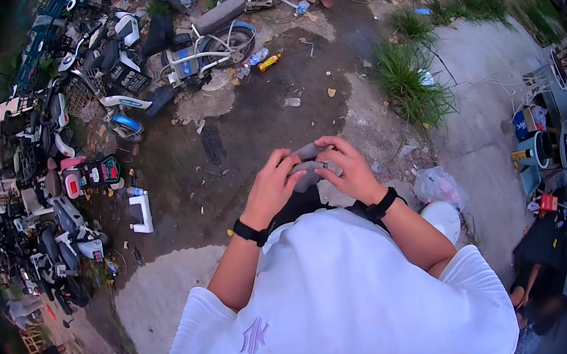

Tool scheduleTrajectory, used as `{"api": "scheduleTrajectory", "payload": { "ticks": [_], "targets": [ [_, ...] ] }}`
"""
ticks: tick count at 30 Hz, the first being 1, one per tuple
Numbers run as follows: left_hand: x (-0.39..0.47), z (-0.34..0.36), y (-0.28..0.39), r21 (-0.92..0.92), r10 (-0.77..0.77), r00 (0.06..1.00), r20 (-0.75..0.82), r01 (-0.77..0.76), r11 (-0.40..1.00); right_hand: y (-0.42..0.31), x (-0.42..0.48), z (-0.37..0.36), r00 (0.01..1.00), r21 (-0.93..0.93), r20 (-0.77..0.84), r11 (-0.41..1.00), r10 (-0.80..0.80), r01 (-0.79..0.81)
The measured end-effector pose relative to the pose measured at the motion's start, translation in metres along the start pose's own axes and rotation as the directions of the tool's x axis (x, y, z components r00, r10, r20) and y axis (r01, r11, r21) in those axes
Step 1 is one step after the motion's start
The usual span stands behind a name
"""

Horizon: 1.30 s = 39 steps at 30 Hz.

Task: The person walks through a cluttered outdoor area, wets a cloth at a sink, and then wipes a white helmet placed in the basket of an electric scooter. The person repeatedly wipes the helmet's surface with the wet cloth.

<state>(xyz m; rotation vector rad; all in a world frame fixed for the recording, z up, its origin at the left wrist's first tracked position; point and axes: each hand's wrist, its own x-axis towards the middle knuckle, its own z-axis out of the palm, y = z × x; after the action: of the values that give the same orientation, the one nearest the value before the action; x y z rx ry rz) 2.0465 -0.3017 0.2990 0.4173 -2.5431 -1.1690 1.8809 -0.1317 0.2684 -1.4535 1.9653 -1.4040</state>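
Observation:
My left hand (272, 184) and my right hand (350, 172) meet in front of my body and grip a grey, cloth-like item (308, 179) between them. It appears bunched or folded, with one part above the fingers and another below. Whether it is one piece or two, I cannot tell. Thumbs are on the near side, while the other fingers curl over the far side. Each wrist wears a black band. Under the hands is damp, dirty ground (276, 123).
Electric scooters (221, 42) and scrap parts crowd the left and far side. A white frame-like part (146, 214) lies at left. Grass tufts (409, 86), a plastic bag (437, 187) and buckets (532, 150) stand right. A person (530, 289) is at lower right.

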Motion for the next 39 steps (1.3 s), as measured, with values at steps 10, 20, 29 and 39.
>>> {"api": "scheduleTrajectory", "payload": {
  "ticks": [10,20,29,39],
  "targets": [
    [0.096,-0.039,-0.111,-0.055,-0.015,0.994,-0.109,0.009,0.998,0.050,0.156,0.024,0.971,-0.016,0.238,1.000,0.008,-0.005],
    [0.154,-0.087,-0.167,-0.037,0.103,0.971,-0.216,-0.114,0.993,0.069,0.267,0.064,0.973,0.141,0.164,0.972,0.162,-0.186],
    [0.202,-0.131,-0.214,-0.200,-0.145,0.943,-0.299,0.087,0.976,0.105,0.369,0.092,0.879,0.086,0.475,0.991,0.050,-0.103],
    [0.290,-0.201,-0.306,-0.673,-0.509,0.850,-0.131,0.301,0.675,0.124,0.558,0.138,0.849,0.569,0.520,0.703,0.095,-0.427]
  ]
}}
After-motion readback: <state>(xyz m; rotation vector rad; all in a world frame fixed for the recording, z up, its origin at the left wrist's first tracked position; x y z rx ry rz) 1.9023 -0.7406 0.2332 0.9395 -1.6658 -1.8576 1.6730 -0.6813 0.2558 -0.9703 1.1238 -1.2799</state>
